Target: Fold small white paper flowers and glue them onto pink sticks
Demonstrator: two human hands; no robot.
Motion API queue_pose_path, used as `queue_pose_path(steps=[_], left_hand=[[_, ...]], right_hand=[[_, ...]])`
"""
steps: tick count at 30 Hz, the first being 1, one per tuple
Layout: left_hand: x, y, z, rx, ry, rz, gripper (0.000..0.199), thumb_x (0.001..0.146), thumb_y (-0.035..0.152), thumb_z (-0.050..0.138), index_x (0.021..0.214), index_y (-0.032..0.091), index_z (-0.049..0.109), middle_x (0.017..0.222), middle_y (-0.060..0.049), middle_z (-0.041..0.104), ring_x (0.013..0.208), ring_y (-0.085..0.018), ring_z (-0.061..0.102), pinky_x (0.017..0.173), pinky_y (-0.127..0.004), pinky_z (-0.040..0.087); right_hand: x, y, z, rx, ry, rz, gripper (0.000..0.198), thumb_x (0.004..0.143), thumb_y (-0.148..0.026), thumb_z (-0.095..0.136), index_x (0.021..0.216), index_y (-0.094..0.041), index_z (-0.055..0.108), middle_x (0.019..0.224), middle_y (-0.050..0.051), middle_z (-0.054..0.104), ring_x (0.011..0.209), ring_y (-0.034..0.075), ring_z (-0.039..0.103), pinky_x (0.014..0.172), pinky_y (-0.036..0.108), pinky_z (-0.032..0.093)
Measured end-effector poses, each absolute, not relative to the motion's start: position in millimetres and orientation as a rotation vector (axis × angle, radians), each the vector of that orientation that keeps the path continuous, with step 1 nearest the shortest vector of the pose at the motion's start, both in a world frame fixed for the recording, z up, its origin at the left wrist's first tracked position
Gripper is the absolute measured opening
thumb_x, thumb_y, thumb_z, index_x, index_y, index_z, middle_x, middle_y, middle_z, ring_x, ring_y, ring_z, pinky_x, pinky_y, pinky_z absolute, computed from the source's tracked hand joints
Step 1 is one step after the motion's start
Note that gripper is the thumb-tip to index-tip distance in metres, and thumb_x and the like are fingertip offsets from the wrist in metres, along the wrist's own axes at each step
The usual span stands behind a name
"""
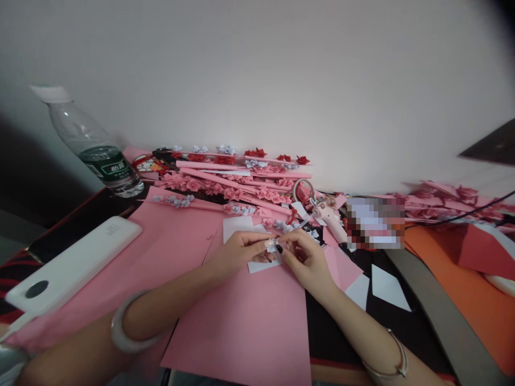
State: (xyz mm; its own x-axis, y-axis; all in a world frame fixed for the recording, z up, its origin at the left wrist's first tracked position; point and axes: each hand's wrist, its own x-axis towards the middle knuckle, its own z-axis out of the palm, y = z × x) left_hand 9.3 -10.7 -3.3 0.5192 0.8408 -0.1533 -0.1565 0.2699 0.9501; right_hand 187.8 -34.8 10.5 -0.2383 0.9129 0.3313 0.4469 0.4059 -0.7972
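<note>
A small white paper flower [272,245] is pinched between my two hands, above the pink paper sheet [253,321]. My left hand [243,249] is closed on its left side, thumb on top. The fingertips of my right hand [308,260] close on its right side, the dark thumbnail against the petals. Fingers cover part of the flower. Beneath my hands lies a white paper piece [257,266], partly hidden. Just beyond my right hand rests a pale pink glue gun [332,221], its nozzle pointing toward my hands.
Pink rolled paper stems [217,179] with pink, red and white paper flowers lie along the wall. A water bottle [107,161] and a white power bank [76,262] stand at left. Roll of tape [302,188], white scraps [388,288] and orange paper [454,289] lie right of centre.
</note>
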Motion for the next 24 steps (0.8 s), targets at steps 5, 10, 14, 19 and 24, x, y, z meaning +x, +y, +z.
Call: queue_pose_path(steps=[5,10,14,19,24], left_hand=[[8.1,-9.1,-1.0,1.077,0.738,0.74,0.026,0.075,0.032,0.062,0.097,0.017,0.061,0.084,-0.003,0.064,0.07,-0.012,0.063,0.075,-0.031,0.05],[8.0,-11.5,4.0,1.092,0.763,0.709,0.02,0.078,0.033,0.059,0.084,0.015,0.059,0.077,-0.001,0.061,0.071,-0.013,0.064,0.074,-0.029,0.05],[11.0,-13.7,2.0,1.018,0.703,0.721,0.022,0.08,0.036,0.056,0.087,0.015,0.059,0.085,-0.002,0.061,0.082,-0.015,0.063,0.081,-0.033,0.048],[13.9,-13.4,-4.8,0.909,0.616,0.769,0.022,0.079,0.031,0.058,0.093,0.014,0.06,0.099,-0.006,0.06,0.093,-0.017,0.06,0.092,-0.036,0.042],[13.0,-13.4,-0.8,0.994,0.698,0.755,0.021,0.078,0.03,0.059,0.092,0.015,0.064,0.09,-0.005,0.062,0.084,-0.015,0.059,0.084,-0.032,0.044]], right_hand=[[187.5,-33.9,9.1,-1.15,-1.859,0.815,0.021,0.077,-0.011,0.05,0.094,-0.022,0.056,0.076,0.001,0.045,0.064,0.013,0.043,0.052,0.023,0.035],[185.9,-34.8,7.6,-1.137,-1.846,0.87,0.019,0.077,-0.012,0.05,0.093,-0.022,0.053,0.073,0.0,0.044,0.062,0.012,0.042,0.051,0.022,0.034],[185.3,-35.9,8.1,-1.13,-1.879,0.804,0.018,0.077,-0.01,0.048,0.089,-0.021,0.054,0.068,-0.002,0.04,0.059,0.012,0.04,0.051,0.022,0.033],[186.7,-33.8,8.4,-1.13,-1.908,0.696,0.019,0.075,-0.007,0.048,0.087,-0.021,0.053,0.071,-0.001,0.043,0.061,0.012,0.041,0.053,0.024,0.033],[188.0,-32.9,9.8,-1.113,-1.966,0.607,0.02,0.075,-0.008,0.05,0.088,-0.021,0.057,0.073,0.001,0.046,0.061,0.014,0.042,0.054,0.025,0.033]])
